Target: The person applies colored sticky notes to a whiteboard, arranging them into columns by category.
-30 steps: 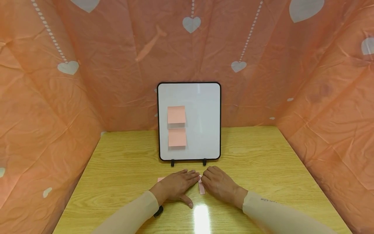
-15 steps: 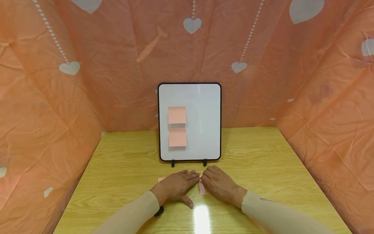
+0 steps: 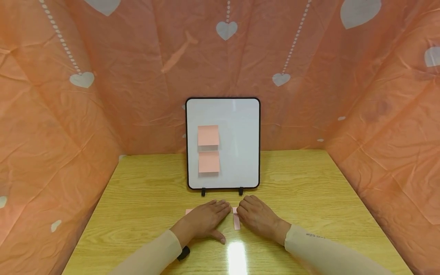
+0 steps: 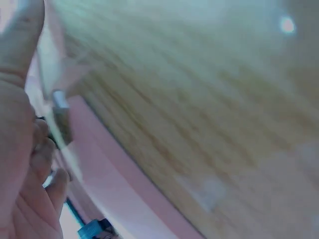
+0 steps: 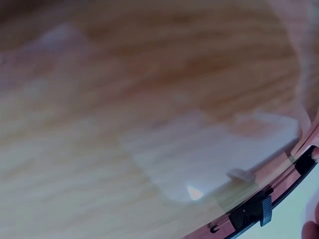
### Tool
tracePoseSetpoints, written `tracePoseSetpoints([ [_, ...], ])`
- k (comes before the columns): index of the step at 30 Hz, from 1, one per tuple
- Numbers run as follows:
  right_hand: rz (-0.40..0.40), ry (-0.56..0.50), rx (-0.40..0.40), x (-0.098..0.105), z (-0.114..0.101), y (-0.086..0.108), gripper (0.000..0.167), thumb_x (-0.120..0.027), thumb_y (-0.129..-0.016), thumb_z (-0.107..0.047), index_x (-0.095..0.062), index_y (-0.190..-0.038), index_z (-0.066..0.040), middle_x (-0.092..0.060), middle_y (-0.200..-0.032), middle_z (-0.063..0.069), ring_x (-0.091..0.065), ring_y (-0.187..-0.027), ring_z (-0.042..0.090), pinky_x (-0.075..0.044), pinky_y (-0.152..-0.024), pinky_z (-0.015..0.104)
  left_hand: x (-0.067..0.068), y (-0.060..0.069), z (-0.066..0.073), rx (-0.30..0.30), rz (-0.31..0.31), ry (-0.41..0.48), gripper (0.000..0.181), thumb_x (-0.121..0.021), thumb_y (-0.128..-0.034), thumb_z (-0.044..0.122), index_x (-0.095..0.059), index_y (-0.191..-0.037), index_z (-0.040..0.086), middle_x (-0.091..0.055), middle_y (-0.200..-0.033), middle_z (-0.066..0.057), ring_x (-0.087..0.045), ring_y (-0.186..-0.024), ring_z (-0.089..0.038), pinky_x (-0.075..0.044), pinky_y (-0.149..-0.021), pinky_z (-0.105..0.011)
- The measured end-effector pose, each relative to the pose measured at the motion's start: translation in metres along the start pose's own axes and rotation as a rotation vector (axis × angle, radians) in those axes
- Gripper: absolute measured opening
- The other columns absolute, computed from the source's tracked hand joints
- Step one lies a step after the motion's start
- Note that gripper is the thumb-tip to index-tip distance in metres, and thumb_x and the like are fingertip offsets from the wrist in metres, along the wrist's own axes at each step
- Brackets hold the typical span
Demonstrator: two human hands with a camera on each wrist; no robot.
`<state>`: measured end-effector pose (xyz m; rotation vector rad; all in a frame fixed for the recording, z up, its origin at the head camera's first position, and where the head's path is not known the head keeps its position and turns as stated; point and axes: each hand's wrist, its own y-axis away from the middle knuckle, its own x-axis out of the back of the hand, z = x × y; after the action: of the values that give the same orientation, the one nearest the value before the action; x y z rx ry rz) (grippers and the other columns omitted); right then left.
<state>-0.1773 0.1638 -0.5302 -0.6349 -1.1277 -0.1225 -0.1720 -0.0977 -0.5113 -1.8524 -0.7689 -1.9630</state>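
Frankly, the pink paper strip (image 3: 236, 224) worries me most: it lies between both sets of fingers, its near end bare and nothing visible pinning it. A sideways tug from the right hand (image 3: 259, 217) could crease it or skid it across the bench (image 3: 137, 187). The left hand (image 3: 206, 220) partly covers more pink paper (image 3: 188, 211), whose corner shows left of its fingers; if that palm clings or lifts carelessly, the paper could drag along. Just beyond the fingers stands a whiteboard (image 3: 240, 145) bearing an upper sticky note (image 3: 208, 135) and a lower sticky note (image 3: 209, 162), and a hasty forward reach could bump it.

As for pose, I see the left hand palm down, fingers straight and close together, stopping just short of the strip, thumb angled out nearer the body. The right hand's fingers are curled, tips at the strip's far end, apparently pinching it; its thumb is hidden from me.
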Motion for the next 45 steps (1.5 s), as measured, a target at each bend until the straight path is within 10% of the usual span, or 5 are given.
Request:
tracePoseSetpoints([
  [9,-0.018,-0.020,-0.040,0.001,0.001,0.002,0.014,-0.077,-0.096,-0.023,-0.064,-0.096,-0.017,-0.061,-0.093,-0.006,-0.054,-0.089,0.014,-0.051,-0.082,0.031,-0.002,0.024,0.019,-0.024,0.068,0.017,0.076,-0.046,-0.1064,0.062,-0.044,-0.161,0.010,-0.044,-0.166,-0.005,-0.039,-0.156,-0.022,-0.035,-0.128,-0.039],
  [20,-0.028,-0.043,-0.051,-0.001,0.001,0.002,0.023,-0.047,-0.112,-0.023,-0.065,-0.099,-0.018,-0.062,-0.096,-0.006,-0.056,-0.092,0.014,-0.051,-0.085,0.031,-0.016,0.019,0.036,-0.113,0.089,-0.035,0.078,-0.035,-0.1073,0.066,-0.042,-0.163,0.013,-0.039,-0.170,-0.002,-0.035,-0.158,-0.017,-0.034,-0.128,-0.035],
  [28,-0.062,-0.042,-0.118,-0.001,0.001,-0.002,0.008,-0.073,-0.100,-0.020,-0.067,-0.096,-0.016,-0.063,-0.094,-0.005,-0.055,-0.090,0.015,-0.051,-0.085,0.032,-0.018,0.017,0.036,-0.119,0.091,-0.055,0.079,-0.035,-0.1062,0.069,-0.042,-0.163,0.014,-0.039,-0.170,-0.001,-0.034,-0.158,-0.014,-0.033,-0.128,-0.034],
  [45,-0.070,0.015,-0.141,-0.005,0.006,-0.004,0.011,-0.076,-0.097,-0.019,-0.066,-0.095,-0.014,-0.064,-0.091,-0.002,-0.055,-0.089,0.018,-0.051,-0.083,0.033,-0.018,0.016,0.035,-0.131,0.099,-0.053,0.079,-0.038,-0.1054,0.069,-0.045,-0.162,0.014,-0.039,-0.169,-0.002,-0.034,-0.158,-0.015,-0.032,-0.129,-0.033],
])
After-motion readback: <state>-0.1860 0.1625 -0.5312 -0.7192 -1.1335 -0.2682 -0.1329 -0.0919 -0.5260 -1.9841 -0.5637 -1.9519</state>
